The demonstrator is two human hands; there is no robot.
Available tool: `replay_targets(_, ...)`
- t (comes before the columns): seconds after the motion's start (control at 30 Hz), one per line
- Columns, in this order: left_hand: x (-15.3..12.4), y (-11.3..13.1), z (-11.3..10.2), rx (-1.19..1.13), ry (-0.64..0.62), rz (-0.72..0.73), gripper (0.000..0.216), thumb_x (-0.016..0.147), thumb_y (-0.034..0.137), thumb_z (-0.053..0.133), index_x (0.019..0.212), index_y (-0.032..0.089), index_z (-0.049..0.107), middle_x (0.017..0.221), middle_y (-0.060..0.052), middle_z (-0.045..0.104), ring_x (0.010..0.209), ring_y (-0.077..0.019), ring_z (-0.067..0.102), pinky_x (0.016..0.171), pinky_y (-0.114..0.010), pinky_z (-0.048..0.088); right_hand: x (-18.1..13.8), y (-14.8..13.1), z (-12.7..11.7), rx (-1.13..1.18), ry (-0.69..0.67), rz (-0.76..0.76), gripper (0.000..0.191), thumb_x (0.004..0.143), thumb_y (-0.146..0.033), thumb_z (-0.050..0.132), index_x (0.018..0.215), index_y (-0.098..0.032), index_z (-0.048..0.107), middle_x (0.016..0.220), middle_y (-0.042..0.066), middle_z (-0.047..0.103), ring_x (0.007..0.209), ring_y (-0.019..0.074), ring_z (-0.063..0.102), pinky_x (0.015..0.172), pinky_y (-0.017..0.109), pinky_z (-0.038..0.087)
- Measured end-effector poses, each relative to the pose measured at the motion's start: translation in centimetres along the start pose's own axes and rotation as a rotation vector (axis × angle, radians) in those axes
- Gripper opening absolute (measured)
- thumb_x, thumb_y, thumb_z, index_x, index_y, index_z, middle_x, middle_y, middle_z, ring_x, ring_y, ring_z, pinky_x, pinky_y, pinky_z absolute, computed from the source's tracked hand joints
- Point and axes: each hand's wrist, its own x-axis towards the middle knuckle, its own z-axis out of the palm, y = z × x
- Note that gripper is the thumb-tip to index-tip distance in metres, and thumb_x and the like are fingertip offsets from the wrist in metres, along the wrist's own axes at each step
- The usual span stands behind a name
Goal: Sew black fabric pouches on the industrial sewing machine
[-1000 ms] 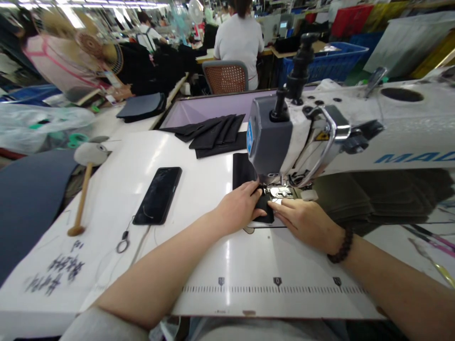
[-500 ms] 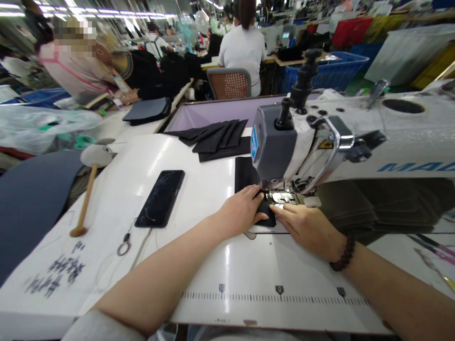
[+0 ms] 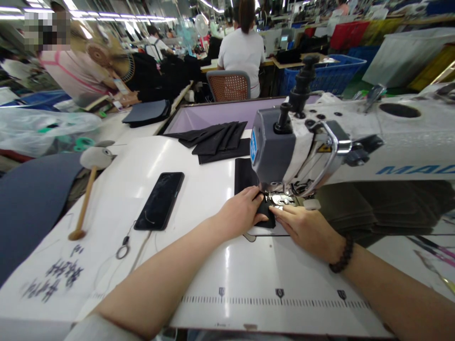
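Observation:
A strip of black fabric (image 3: 246, 171) runs under the head of a white-and-grey sewing machine (image 3: 272, 135). My left hand (image 3: 240, 213) rests on the fabric's near part, fingers flat and thumb spread apart, left of the metal needle plate (image 3: 286, 200). From the other side, my right hand (image 3: 305, 227) reaches in with its fingers stretched out and together. Its fingertips touch the fabric's right edge, just in front of the plate. The presser foot and needle are partly hidden by my left fingers and the machine head.
Folded black pieces (image 3: 220, 137) lie behind the fabric. To the left are a phone (image 3: 159, 201) with a ring strap and a mallet (image 3: 87, 194). Dark olive pieces (image 3: 387, 206) are stacked under the machine arm; scissors (image 3: 435, 248) lie at right. Co-workers sit beyond.
My hands and the black fabric keep nearly the same position at the machine. The view has shifted very slightly. A co-worker's head at far left has moved left.

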Motion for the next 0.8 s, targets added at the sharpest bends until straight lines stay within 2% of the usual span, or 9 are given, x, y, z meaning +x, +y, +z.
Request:
replay_targets(0.33,0.2,-0.1,-0.2,0.026,-0.006,0.012,0.046,0.083,0.039,0.051,0.112,0.003,0.049,0.115,-0.014,0.047,0.114,-0.0243,0.039,0.097,-0.032,0.035,0.1,-0.1,0.1,-0.036,-0.017,0.018,0.028,0.087,-0.018,0.038,0.107,-0.016,0.057,0.084,0.007,0.063,0.070,0.0141,0.059,0.058,0.021,0.042)
replay_targets(0.43,0.1,0.2,-0.9,0.013,-0.040,0.033,0.043,0.081,0.037,0.056,0.109,0.005,0.052,0.112,-0.013,0.050,0.108,-0.0235,0.044,0.094,-0.031,0.037,0.1,0.1,-0.1,0.005,-0.030,-0.034,0.026,0.088,-0.019,0.038,0.104,-0.015,0.058,0.084,0.007,0.062,0.071,0.0144,0.058,0.059,0.022,0.041)
replay_targets(0.6,-0.4,1.0,-2.6,-0.070,-0.170,0.116,0.028,0.077,0.033,0.062,0.094,0.011,0.061,0.104,-0.008,0.055,0.093,-0.0208,0.052,0.084,-0.030,0.044,-0.3,0.6,-1.0,0.138,-0.096,-0.132,0.027,0.091,-0.026,0.036,0.095,-0.015,0.061,0.076,0.004,0.059,0.068,0.0131,0.054,0.059,0.023,0.037)
replay_targets(0.73,-0.4,0.8,-2.6,-0.104,-0.186,0.206,0.014,0.082,0.022,0.056,0.088,0.012,0.063,0.102,-0.006,0.057,0.091,-0.0183,0.054,0.083,-0.028,0.044,-0.6,0.8,-1.7,0.146,-0.139,-0.240,0.040,0.094,-0.033,0.027,0.087,-0.018,0.063,0.067,0.002,0.054,0.060,0.0117,0.048,0.055,0.024,0.031)
replay_targets(0.8,-0.4,0.7,-2.2,-0.105,-0.171,0.235,0.014,0.084,0.019,0.051,0.085,0.012,0.063,0.100,-0.005,0.058,0.091,-0.0176,0.054,0.084,-0.028,0.044,-0.7,0.7,-1.8,0.133,-0.136,-0.266,0.044,0.094,-0.035,0.025,0.085,-0.018,0.064,0.065,0.002,0.053,0.058,0.0115,0.046,0.055,0.025,0.029)
